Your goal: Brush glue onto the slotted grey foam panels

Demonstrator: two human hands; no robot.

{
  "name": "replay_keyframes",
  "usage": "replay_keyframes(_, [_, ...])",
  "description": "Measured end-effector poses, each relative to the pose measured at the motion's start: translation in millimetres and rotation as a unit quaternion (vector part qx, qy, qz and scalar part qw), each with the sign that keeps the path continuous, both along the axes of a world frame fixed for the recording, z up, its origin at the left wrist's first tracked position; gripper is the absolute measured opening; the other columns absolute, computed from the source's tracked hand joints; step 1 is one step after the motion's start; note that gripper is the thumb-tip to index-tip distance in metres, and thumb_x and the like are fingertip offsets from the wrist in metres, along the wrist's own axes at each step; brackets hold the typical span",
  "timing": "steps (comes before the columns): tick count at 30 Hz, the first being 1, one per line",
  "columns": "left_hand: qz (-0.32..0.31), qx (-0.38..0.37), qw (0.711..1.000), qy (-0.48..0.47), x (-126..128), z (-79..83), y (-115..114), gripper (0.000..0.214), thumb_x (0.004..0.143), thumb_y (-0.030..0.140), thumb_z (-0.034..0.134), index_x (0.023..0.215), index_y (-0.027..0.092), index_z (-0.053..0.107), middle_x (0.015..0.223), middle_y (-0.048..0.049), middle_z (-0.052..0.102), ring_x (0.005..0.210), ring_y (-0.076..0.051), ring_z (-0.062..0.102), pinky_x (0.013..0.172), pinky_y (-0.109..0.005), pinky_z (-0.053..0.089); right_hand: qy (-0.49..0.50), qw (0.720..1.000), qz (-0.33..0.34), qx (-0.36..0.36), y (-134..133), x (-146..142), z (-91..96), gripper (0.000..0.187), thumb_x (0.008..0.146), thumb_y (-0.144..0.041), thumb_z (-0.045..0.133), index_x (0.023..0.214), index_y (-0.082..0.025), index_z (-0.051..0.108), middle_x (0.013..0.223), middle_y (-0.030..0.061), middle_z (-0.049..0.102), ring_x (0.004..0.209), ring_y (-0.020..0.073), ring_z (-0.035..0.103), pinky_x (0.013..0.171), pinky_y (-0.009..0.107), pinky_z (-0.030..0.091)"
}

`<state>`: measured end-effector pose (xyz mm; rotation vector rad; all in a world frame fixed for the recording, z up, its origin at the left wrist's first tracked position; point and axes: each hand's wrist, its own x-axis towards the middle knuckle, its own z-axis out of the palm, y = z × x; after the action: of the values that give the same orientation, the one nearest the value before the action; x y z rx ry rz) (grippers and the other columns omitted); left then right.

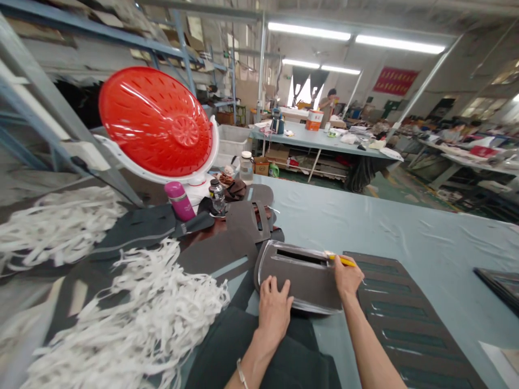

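Note:
A dark grey panel [308, 283] with rounded corners and a long slot near its far edge lies in front of me on the table. Whitish streaks run along its rim and around the slot. My left hand [275, 305] presses flat on the panel's near left part, fingers spread. My right hand [347, 278] is closed around a yellow-handled brush [344, 261], its pale tip at the panel's far right edge, by the slot's end. Just right of that hand lies a larger dark board [401, 302] with several long cut-outs.
White strips [162, 313] heap up on the left. Behind them stand a pink bottle [179, 201], a clear jar [246, 167] and a large red fan-like dish [156, 124]. More grey pieces [223, 251] overlap left of the panel. A person [328, 105] stands at a far table.

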<state>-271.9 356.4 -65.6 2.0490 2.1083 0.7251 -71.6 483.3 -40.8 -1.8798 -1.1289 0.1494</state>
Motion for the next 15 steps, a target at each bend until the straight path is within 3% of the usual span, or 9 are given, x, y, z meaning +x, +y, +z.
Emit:
replay_keyframes(3, [0.022,-0.008,1.0,-0.009,6,5.4,-2,0.041,0.082,0.034,0.052,0.122,0.024,0.052,0.124,-0.0121,0.047,0.122,-0.03,0.039,0.103,-0.052,0.032,0.039,0.998,0.04,0.017,-8,-16,16.9,0.041,0.07,-0.051,0.055,0.08,-0.015,0.071,0.065,0.0078,0.07,0.063,0.0222,0.064,0.065,0.03,0.045])
replay_keyframes(6, [0.04,-0.007,0.999,-0.034,19,13.8,-6,0.04,0.084,0.031,0.047,0.122,0.018,0.051,0.125,-0.0142,0.047,0.122,-0.029,0.04,0.105,-0.052,0.03,0.108,0.974,0.2,0.004,-20,-69,26.8,0.04,0.07,-0.052,0.057,0.082,-0.016,0.07,0.066,0.0051,0.069,0.059,0.0183,0.063,0.06,0.027,0.046])
replay_keyframes(8, [0.012,-0.011,0.998,-0.064,31,13.6,-10,0.041,0.085,0.027,0.044,0.124,0.016,0.048,0.125,-0.0142,0.049,0.119,-0.027,0.043,0.104,-0.048,0.033,0.146,0.944,0.296,-0.023,-31,-105,28.2,0.038,0.071,-0.051,0.059,0.084,-0.017,0.069,0.062,0.0026,0.067,0.054,0.0158,0.061,0.056,0.025,0.046])
replay_keyframes(12, [-0.065,-0.043,0.993,-0.087,50,-7.3,-16,0.042,0.086,0.02,0.04,0.127,0.017,0.048,0.12,-0.013,0.057,0.114,-0.027,0.049,0.1,-0.046,0.039,0.155,0.905,0.396,-0.026,-56,-141,26.7,0.03,0.074,-0.043,0.057,0.083,-0.018,0.069,0.068,0.002,0.067,0.054,0.0136,0.059,0.052,0.023,0.045])
replay_keyframes(15, [-0.061,-0.053,0.995,-0.063,54,-20.9,-19,0.042,0.086,0.015,0.035,0.125,0.017,0.049,0.118,-0.0126,0.058,0.112,-0.027,0.05,0.098,-0.045,0.04,0.107,0.882,0.458,-0.039,-72,-132,29.8,0.019,0.073,-0.035,0.057,0.072,-0.019,0.068,0.064,-0.0002,0.065,0.055,0.0125,0.057,0.053,0.021,0.042])
